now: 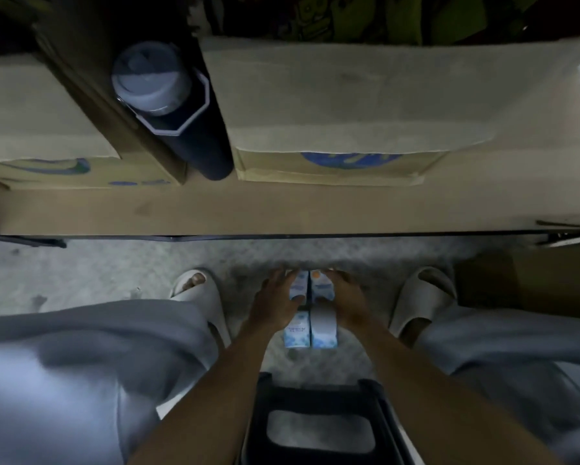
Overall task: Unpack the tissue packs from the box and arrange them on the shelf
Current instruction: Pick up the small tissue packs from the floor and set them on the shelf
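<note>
Looking down from the head: clamping the far pair of four tissue packs [322,325] between left hand [275,300] and right hand [345,297], fingers along the sides and thumbs hooked over the near edge, with the block standing on the grey floor [114,273] between two pale slippers [211,303], just ahead of a dark stool [318,431]. Above, crowding the shelf [281,209]: two cardboard boxes [342,105] with a grey-lidded dark flask [167,102] wedged between, leaving only the front strip bare. Far right, beside the right foot, a brown carton [516,280], too dim for detail.
</note>
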A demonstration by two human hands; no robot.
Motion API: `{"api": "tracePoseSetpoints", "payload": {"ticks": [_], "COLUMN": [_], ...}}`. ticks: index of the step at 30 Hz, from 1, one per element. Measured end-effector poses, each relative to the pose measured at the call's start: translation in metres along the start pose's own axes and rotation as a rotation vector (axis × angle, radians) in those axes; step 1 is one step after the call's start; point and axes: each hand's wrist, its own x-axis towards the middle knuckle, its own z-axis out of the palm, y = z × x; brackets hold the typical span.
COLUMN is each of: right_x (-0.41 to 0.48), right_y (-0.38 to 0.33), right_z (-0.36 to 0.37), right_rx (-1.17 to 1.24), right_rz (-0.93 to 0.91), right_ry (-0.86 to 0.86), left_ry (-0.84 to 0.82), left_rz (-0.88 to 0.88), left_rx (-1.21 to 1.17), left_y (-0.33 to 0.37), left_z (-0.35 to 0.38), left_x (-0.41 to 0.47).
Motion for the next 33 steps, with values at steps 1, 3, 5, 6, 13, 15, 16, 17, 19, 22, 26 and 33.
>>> {"api": "tracePoseSetpoints", "payload": {"ticks": [1,3,5,6,13,15,16,17,19,22,26,33], "right_x": [0.002,0.005,0.012,0.014,0.019,0.022,0.025,0.026,0.028,0.031,0.034,0.031], "right_y": [0.001,0.001,0.004,0.006,0.013,0.016,0.018,0.019,0.021,0.024,0.028,0.019], "right_z": [0.002,0.004,0.007,0.009,0.019,0.022,0.024,0.024,0.025,0.027,0.027,0.014], "right_rx": [-0.013,-0.059,-0.056,-0.045,-0.064,-0.093,-0.098,-0.104,-0.099,-0.056,-0.012,0.101], "right_rz": [-0.007,-0.030,-0.031,-0.025,-0.044,-0.052,-0.056,-0.056,-0.055,-0.058,-0.053,-0.105], "right_ry": [0.003,0.004,0.020,0.027,0.059,0.076,0.086,0.094,0.106,0.137,0.148,0.164], "left_ry": [0.007,0.012,0.018,0.023,0.051,0.074,0.088,0.094,0.106,0.109,0.137,0.194], "left_rz": [0.001,0.010,0.011,0.009,0.016,0.012,0.015,0.021,0.023,0.014,-0.002,-0.083], "left_rx": [0.002,-0.015,-0.033,-0.035,0.029,0.053,0.067,0.082,0.065,-0.023,-0.239,-0.458], "left_y": [-0.001,-0.002,-0.005,-0.006,-0.010,-0.012,-0.013,-0.014,-0.014,-0.015,-0.018,-0.022], "left_z": [0.002,0.007,0.013,0.016,0.029,0.033,0.034,0.036,0.038,0.038,0.041,0.041], "left_x": [0.002,0.006,0.012,0.014,0.020,0.022,0.024,0.024,0.025,0.028,0.035,0.041]}}
